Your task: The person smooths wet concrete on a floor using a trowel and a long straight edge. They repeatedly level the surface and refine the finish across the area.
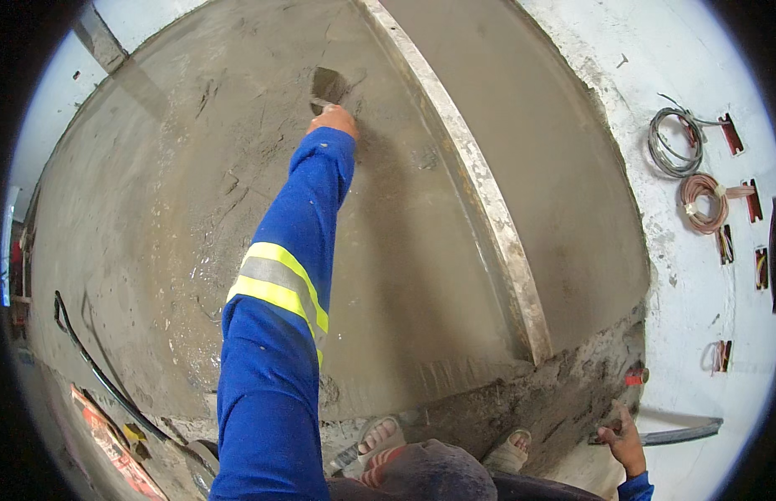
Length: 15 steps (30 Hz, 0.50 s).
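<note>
My left arm, in a blue sleeve with a reflective band, stretches far forward over a floor of wet grey mortar. At its end my left hand is closed round the handle of a trowel, whose blade lies on the mortar. The handle is mostly hidden under the fingers. A long, mortar-spattered straightedge bar rests on the floor to the right of that hand. Low on the right, my right hand has its fingers apart and holds nothing, close to the white wall and a dark strip.
Coiled grey cable and coiled pinkish cable hang by red wall boxes. A black hose-like piece curves at lower left beside an orange-red board. My sandalled feet stand at the mortar's near edge.
</note>
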Available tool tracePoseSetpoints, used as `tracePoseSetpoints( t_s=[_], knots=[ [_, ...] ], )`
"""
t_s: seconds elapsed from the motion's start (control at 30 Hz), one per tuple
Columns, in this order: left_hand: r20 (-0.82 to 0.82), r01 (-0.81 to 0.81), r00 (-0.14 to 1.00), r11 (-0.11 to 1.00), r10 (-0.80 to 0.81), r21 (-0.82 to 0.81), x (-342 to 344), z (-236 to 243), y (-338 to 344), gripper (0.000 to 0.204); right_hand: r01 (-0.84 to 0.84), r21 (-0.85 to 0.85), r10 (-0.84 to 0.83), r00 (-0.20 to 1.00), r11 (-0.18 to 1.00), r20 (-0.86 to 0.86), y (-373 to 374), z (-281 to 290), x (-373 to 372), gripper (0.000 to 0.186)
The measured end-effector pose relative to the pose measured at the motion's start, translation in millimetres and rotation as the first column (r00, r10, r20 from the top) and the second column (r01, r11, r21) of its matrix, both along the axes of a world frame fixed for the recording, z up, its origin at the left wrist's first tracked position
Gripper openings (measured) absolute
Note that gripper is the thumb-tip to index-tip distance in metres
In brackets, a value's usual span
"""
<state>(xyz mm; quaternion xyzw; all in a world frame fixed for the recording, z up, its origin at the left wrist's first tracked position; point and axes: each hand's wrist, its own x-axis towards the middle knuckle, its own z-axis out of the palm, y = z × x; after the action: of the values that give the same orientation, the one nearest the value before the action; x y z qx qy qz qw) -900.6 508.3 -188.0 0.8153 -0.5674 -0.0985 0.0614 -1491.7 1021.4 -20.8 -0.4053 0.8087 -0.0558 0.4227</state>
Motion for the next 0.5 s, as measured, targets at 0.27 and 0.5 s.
tracePoseSetpoints(
  t_s=[0.27,0.5],
  knots=[
    [-0.078,0.198,0.977,0.980,-0.198,-0.014,-65.3,18.5,38.6,0.042,0.007,-0.009,-0.007,1.000,1.000,0.005,4.8,5.5,-5.0,0.073],
    [0.012,0.314,0.949,0.949,-0.315,0.030,-59.3,17.2,86.3,0.051,-0.008,0.084,0.007,1.000,0.996,0.012,-16.8,17.1,10.5,0.072]
  ],
)
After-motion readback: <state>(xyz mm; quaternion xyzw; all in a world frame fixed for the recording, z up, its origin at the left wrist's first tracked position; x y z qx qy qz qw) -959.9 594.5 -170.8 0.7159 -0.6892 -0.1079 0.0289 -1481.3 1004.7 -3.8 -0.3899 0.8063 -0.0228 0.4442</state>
